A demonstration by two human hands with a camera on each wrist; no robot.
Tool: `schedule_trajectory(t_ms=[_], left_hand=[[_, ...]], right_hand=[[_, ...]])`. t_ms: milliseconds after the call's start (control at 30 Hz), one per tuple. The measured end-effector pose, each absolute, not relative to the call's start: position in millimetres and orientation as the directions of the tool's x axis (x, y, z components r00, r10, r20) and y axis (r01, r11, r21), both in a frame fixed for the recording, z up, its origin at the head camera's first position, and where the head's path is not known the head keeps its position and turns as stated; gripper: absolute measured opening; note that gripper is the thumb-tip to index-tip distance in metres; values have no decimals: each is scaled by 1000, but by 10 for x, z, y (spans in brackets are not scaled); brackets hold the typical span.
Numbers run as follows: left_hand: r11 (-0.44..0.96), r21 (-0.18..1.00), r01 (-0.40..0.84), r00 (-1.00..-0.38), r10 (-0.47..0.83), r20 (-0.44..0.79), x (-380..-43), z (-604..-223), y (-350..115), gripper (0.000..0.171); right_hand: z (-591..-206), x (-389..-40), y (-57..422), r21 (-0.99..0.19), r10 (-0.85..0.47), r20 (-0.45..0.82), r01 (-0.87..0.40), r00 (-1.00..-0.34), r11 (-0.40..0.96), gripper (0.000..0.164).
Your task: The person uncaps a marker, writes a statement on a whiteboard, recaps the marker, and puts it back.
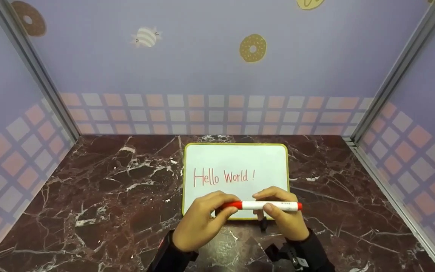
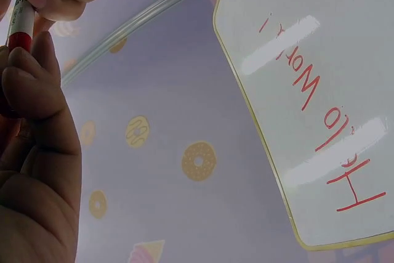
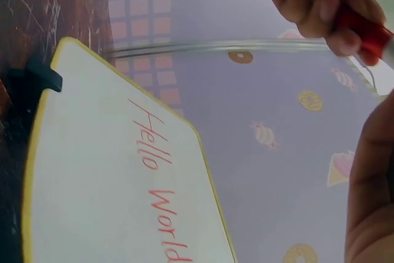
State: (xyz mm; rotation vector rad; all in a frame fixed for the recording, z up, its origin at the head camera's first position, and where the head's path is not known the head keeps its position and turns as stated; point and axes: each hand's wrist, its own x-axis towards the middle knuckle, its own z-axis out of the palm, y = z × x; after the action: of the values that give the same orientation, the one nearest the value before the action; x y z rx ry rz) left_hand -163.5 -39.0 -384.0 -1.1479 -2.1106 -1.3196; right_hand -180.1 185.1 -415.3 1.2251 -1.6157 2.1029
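A red-and-white marker [image 1: 253, 205] lies level across both hands in front of the whiteboard [image 1: 236, 158]. My left hand [image 1: 206, 217] pinches its red cap [image 1: 236, 204] between thumb and fingers. At the other end, my right hand [image 1: 287, 217] grips the white barrel, thumb on the near side. The yellow-edged board carries "Hello World !" in red writing [image 1: 223, 176]. Both hands overlap the board's lower edge in the head view. In the left wrist view, the marker's barrel [image 2: 23, 16] runs from the right hand to the cap in the left fingers.
The board is propped at the middle of a dark red marbled table [image 1: 127, 204]. A black clip-like foot [image 1: 263, 224] shows at its lower edge, by the right hand. Patterned lilac walls [image 1: 202, 68] enclose the back and both sides, with metal corner strips [image 1: 398, 68].
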Motion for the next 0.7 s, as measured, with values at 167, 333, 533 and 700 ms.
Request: schedule_trajectory(t_ms=[167, 333, 533, 700], left_hand=[[230, 577, 784, -615, 418, 668, -1637, -3830, -443, 14], [252, 584, 772, -631, 413, 656, -1646, -3834, -485, 14], [277, 606, 746, -662, 413, 626, -1659, -3850, -507, 14], [295, 618, 729, -680, 410, 608, -1667, -3856, -511, 12]], right_hand=[[-4090, -1796, 1994, -712, -325, 703, -631, -633, -308, 21], [-4019, -1767, 2112, -732, -365, 670, -657, -646, -181, 31], [-3968, -1705, 2172, -759, -423, 560, -645, -713, 82, 28], [-3988, -1713, 2161, -730, -466, 568, -676, -679, 96, 30]])
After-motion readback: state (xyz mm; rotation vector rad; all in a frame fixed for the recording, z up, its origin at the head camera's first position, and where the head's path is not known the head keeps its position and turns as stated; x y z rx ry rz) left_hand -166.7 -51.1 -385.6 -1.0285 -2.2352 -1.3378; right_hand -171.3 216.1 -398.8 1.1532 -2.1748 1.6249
